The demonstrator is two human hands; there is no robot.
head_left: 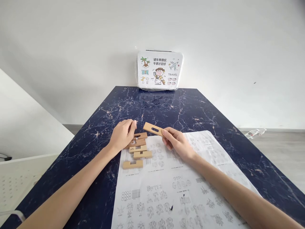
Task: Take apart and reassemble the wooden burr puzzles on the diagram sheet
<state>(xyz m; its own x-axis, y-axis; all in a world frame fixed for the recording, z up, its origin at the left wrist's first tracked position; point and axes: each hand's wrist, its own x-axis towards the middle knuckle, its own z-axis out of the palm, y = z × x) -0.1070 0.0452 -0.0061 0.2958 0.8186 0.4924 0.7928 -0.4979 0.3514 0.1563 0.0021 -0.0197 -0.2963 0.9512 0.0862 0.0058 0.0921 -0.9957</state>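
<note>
One slotted wooden piece (149, 127), mid-frame: right fingers (167, 135) pinch its end, presumably for visibility; left fingers (128, 123) curled, grip unclear.

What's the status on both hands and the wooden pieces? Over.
Right hand holding slotted wooden piece by one end. Left hand curled beside other pieces, grip unclear. Left hand partly blocks view of the farther ones.

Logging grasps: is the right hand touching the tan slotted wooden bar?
Touching: the head view shows the right hand pinching the bar at one end, thumb over it.
</note>
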